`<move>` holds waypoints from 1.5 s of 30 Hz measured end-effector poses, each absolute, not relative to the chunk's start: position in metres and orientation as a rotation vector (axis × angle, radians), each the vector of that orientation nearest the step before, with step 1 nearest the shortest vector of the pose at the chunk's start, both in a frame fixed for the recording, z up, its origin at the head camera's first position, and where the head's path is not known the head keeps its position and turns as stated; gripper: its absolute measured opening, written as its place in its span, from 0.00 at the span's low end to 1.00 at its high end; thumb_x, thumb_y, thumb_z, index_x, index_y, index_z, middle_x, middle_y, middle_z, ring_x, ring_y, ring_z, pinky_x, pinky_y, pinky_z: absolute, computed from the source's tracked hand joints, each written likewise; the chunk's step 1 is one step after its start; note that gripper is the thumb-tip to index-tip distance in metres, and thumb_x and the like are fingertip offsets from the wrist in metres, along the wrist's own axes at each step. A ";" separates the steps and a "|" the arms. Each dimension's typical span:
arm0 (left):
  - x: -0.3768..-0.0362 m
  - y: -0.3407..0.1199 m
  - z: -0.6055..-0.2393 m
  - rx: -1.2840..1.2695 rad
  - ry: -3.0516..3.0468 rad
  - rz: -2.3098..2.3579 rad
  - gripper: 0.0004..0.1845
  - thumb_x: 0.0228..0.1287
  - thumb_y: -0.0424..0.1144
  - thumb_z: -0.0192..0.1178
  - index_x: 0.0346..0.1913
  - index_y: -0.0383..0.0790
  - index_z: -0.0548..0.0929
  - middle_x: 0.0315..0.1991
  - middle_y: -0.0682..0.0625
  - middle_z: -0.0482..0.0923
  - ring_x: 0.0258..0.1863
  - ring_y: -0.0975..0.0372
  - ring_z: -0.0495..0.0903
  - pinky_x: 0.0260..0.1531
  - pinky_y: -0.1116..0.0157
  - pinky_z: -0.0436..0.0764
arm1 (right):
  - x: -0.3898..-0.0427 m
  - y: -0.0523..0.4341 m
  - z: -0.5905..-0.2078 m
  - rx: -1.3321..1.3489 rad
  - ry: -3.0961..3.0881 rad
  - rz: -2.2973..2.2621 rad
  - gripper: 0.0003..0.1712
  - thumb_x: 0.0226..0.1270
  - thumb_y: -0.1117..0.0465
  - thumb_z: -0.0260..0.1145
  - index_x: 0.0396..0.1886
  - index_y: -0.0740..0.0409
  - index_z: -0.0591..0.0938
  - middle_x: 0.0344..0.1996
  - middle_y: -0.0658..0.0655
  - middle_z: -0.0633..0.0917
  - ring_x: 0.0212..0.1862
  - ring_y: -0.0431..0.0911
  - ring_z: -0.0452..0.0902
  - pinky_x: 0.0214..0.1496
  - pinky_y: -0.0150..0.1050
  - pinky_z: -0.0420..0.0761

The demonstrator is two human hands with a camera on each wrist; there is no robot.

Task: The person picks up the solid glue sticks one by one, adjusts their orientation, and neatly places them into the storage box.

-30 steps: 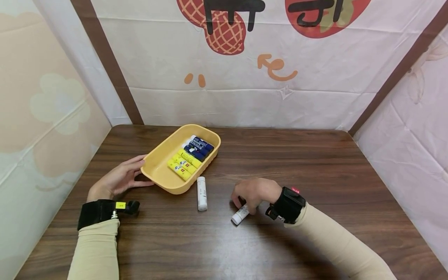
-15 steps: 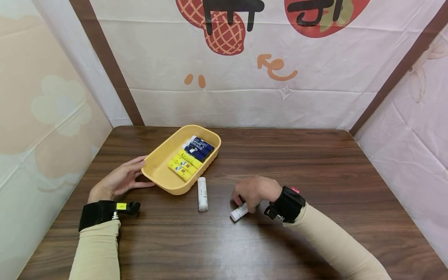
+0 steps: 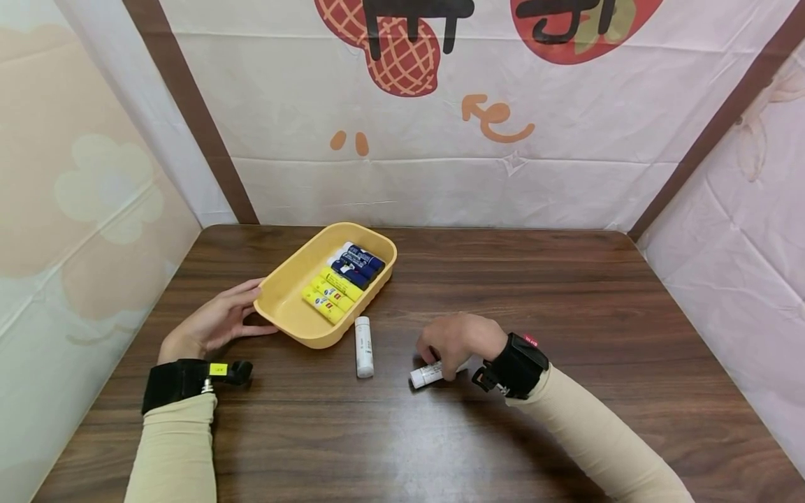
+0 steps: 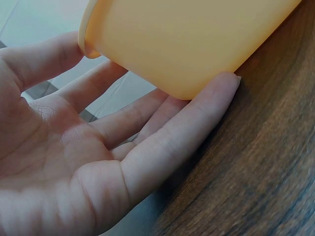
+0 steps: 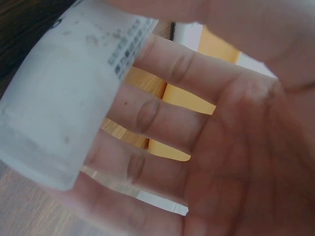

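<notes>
A yellow plastic basket (image 3: 295, 328) stands at the table's left, holding several small stick tubes: blue ones with white ends (image 3: 356, 264) and yellow ones (image 3: 331, 293). My left hand (image 3: 216, 321) holds its near left end, one finger at the rim and the thumb (image 4: 216, 96) against the outer wall. In my right hand (image 3: 462, 340) is a white printed tube (image 3: 426, 376), pinched low over the table with its end pointing left. The right wrist view shows this tube (image 5: 64, 103) close up, fingers behind it. A second white tube (image 3: 364, 347) lies just right of the basket.
The brown wooden table (image 3: 566, 300) ends at a printed cloth backdrop (image 3: 409, 188). Cloth also hangs along the left and right sides. Both wrists wear black camera bands, the right one (image 3: 520, 365) beside the tube.
The white tube in my right hand has turned from slanting toward the table's front to lying nearly sideways. My left hand, the basket and the other tubes stay as they were.
</notes>
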State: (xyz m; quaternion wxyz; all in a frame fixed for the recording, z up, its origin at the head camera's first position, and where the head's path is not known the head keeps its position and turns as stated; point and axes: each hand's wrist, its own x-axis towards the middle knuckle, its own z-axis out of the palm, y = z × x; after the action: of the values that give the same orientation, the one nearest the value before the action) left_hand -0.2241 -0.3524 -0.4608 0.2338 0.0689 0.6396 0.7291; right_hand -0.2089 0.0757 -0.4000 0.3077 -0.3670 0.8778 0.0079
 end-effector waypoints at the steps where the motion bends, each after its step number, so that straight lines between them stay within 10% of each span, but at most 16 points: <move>1: -0.224 -0.352 -0.460 0.181 1.757 2.003 0.25 0.86 0.42 0.43 0.79 0.46 0.60 0.64 0.61 0.75 0.59 0.67 0.80 0.55 0.53 0.89 | -0.209 0.076 -0.400 -0.973 2.322 0.016 0.17 0.51 0.74 0.73 0.28 0.47 0.80 0.25 0.43 0.72 0.27 0.38 0.64 0.27 0.31 0.65; 45: -0.221 -0.351 -0.458 0.192 1.767 1.990 0.30 0.86 0.43 0.42 0.83 0.42 0.51 0.65 0.65 0.73 0.62 0.73 0.77 0.56 0.54 0.88 | -0.203 0.065 -0.371 -0.956 2.556 -0.210 0.11 0.60 0.59 0.79 0.42 0.45 0.88 0.34 0.46 0.83 0.38 0.42 0.77 0.37 0.38 0.79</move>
State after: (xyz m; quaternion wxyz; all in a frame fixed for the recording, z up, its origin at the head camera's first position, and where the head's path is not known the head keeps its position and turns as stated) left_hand -0.2214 -0.3506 -0.4584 0.2345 0.0699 0.6439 0.7249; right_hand -0.2034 0.0655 -0.3714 0.2009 -0.3420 0.9149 -0.0752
